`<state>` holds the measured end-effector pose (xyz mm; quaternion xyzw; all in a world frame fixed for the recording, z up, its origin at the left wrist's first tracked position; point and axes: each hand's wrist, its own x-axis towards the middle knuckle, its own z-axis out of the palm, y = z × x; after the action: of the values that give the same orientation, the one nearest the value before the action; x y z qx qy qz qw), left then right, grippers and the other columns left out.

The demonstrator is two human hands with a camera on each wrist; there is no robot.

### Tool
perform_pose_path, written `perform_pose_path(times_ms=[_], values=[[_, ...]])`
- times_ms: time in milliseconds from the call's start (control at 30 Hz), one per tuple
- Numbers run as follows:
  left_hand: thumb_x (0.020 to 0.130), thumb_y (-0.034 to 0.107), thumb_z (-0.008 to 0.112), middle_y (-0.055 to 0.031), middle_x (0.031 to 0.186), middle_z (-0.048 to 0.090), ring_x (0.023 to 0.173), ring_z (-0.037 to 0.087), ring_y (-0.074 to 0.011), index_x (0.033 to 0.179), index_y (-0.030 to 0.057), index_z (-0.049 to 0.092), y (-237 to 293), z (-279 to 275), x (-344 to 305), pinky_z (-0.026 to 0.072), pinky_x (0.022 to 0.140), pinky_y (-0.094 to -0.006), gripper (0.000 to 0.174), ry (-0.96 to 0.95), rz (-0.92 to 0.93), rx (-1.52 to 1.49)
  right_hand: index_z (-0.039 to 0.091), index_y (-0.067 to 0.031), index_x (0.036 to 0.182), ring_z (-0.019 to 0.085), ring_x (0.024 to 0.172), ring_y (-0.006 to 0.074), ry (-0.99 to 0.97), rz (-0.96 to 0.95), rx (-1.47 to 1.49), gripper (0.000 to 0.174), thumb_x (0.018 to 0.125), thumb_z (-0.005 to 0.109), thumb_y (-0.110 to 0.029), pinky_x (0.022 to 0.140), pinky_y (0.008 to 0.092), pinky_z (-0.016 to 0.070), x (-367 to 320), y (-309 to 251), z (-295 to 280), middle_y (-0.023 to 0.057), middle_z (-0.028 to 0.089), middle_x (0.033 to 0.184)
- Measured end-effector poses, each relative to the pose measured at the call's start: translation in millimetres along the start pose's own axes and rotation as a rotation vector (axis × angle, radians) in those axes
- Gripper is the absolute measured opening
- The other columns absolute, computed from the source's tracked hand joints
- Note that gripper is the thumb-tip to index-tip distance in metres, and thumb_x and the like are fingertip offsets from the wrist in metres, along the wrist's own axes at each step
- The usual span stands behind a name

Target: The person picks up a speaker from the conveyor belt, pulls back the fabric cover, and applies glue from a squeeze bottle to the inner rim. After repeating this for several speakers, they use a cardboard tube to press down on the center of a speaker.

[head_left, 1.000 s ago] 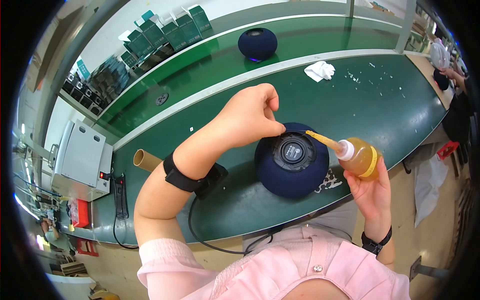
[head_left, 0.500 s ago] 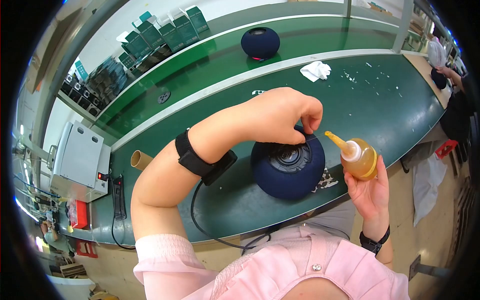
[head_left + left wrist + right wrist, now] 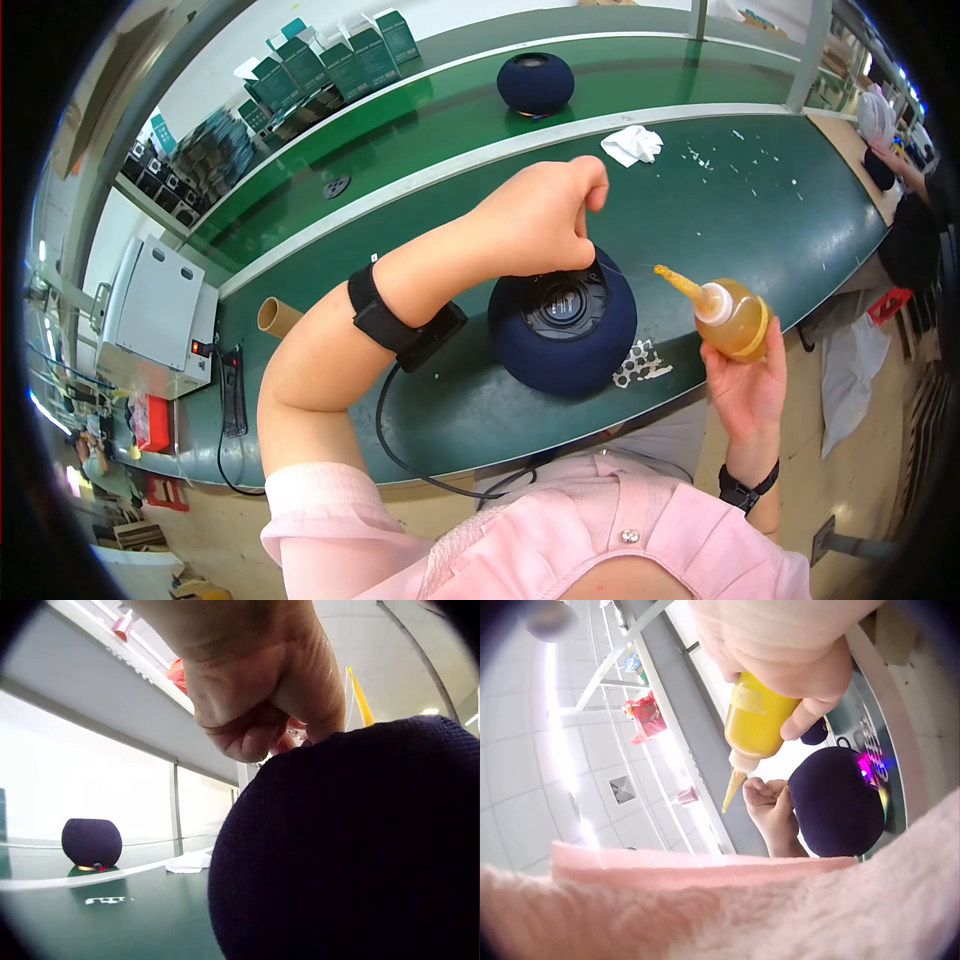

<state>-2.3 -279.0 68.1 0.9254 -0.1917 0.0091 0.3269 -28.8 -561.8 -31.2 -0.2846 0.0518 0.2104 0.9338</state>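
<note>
A dark blue fabric-covered round speaker stands on the green table, its top opening showing black plastic parts. Over the opening's far edge, my left hand has its fingers curled and pinches a thin strand that stretches towards the nozzle of a bottle. My right hand grips this clear bottle of yellow liquid, tilted, with its nozzle right of the speaker and apart from it. In the left wrist view, my left fingertips are partly hidden behind the speaker. The right wrist view shows the bottle above my left hand.
Another speaker stands on the back ledge near a round black disc. White cloth, a cardboard tube, a white machine and a patterned white scrap are around. A cable trails from my left wrist.
My left hand first went right across the opening, then drew back left and up. The bottle has shifted slightly right, and the gap between its nozzle and my left fingers is wider.
</note>
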Motion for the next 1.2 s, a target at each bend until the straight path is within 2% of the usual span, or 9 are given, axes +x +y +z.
perform_pose_path(times_ms=[133,167,400,600,667,867,1100,1167,1200], values=[[0.061,0.002,0.064,-0.0088,0.061,0.056,0.058,0.053,-0.0143,0.079,0.0023,0.041,-3,-5,-6,0.0441,0.056,-0.0298,0.029,0.05,-0.201,0.025,0.044,-0.0045,0.124,0.058,0.103,0.0281,0.011,-0.222,-0.161,0.047,0.092,0.047,-0.039,0.077,0.0359,0.0571,-1,-7,7,0.0152,0.052,0.118],[0.061,0.003,0.065,-0.0087,0.061,0.056,0.058,0.052,-0.0139,0.079,0.0024,0.041,-4,-6,-8,0.0434,0.055,-0.0295,0.03,0.039,-0.248,0.03,0.042,-0.0058,0.127,0.055,0.109,0.0292,-0.092,-0.225,-0.183,0.046,0.093,0.046,-0.038,0.083,0.0377,0.0548,0,-11,2,0.015,0.049,0.124],[0.06,0.003,0.064,-0.0082,0.06,0.053,0.056,0.049,-0.0127,0.078,0.0025,0.04,0,-15,-26,0.0417,0.052,-0.0291,0.03,0.002,-0.401,-0.002,0.041,-0.0047,0.127,0.054,0.111,0.0277,-0.175,-0.358,-0.391,0.045,0.094,0.045,-0.035,0.084,0.0396,0.0538,-3,-11,9,0.0144,0.049,0.126],[0.06,0.004,0.063,-0.0089,0.059,0.054,0.055,0.05,-0.014,0.078,0.0018,0.041,-5,-12,-35,0.0424,0.052,-0.0297,0.028,0.057,-0.315,0.08,0.038,-0.0022,0.128,0.053,0.113,0.0243,-0.157,-0.631,-0.624,0.05,0.092,0.05,-0.035,0.089,0.0393,0.0492,-10,-7,8,0.0124,0.049,0.124],[0.06,0.004,0.063,-0.0094,0.059,0.054,0.055,0.05,-0.0148,0.078,0.0016,0.041,-4,-11,-35,0.0427,0.052,-0.0299,0.028,0.068,-0.306,0.083,0.03,-0.001,0.133,0.05,0.112,0.0209,-0.049,-0.789,-0.754,0.074,0.08,0.067,-0.038,0.093,0.0328,0.043,-13,-3,17,0.01,0.046,0.124],[0.06,0.004,0.062,-0.0109,0.059,0.054,0.055,0.052,-0.0176,0.078,0.0007,0.042,-3,-7,-38,0.0433,0.054,-0.0307,0.028,0.103,-0.273,0.109,0.026,-0.001,0.135,0.047,0.115,0.0202,0.01,-0.911,-1.014,0.096,0.068,0.077,-0.047,0.096,0.0315,0.039,-28,5,47,0.0093,0.045,0.124],[0.059,0.004,0.062,-0.0108,0.059,0.054,0.055,0.052,-0.0182,0.078,0.0008,0.042,-2,-7,-40,0.043,0.054,-0.0312,0.027,0.121,-0.288,0.107,0.024,-0.0018,0.135,0.048,0.113,0.0222,-0.024,-1.005,-1.197,0.098,0.066,0.08,-0.043,0.094,0.0337,0.0421,-44,12,48,0.0113,0.042,0.126],[0.059,0.004,0.062,-0.0106,0.058,0.053,0.055,0.052,-0.0181,0.077,0.0008,0.042,-3,-6,-40,0.0429,0.054,-0.0312,0.027,0.13,-0.282,0.11,0.031,-0.0004,0.13,0.051,0.11,0.0251,-0.126,-1.167,-1.447,0.079,0.077,0.07,-0.043,0.091,0.0365,0.0449,-49,13,48,0.0151,0.046,0.123],[0.06,0.005,0.062,-0.0105,0.058,0.053,0.054,0.052,-0.018,0.077,0.0009,0.042,-3,-5,-41,0.0428,0.053,-0.0312,0.027,0.141,-0.276,0.112,0.031,-0.0004,0.13,0.051,0.11,0.0251,-0.125,-1.166,-1.447,0.079,0.077,0.07,-0.043,0.091,0.0365,0.0449,-54,12,49,0.0151,0.046,0.123]])
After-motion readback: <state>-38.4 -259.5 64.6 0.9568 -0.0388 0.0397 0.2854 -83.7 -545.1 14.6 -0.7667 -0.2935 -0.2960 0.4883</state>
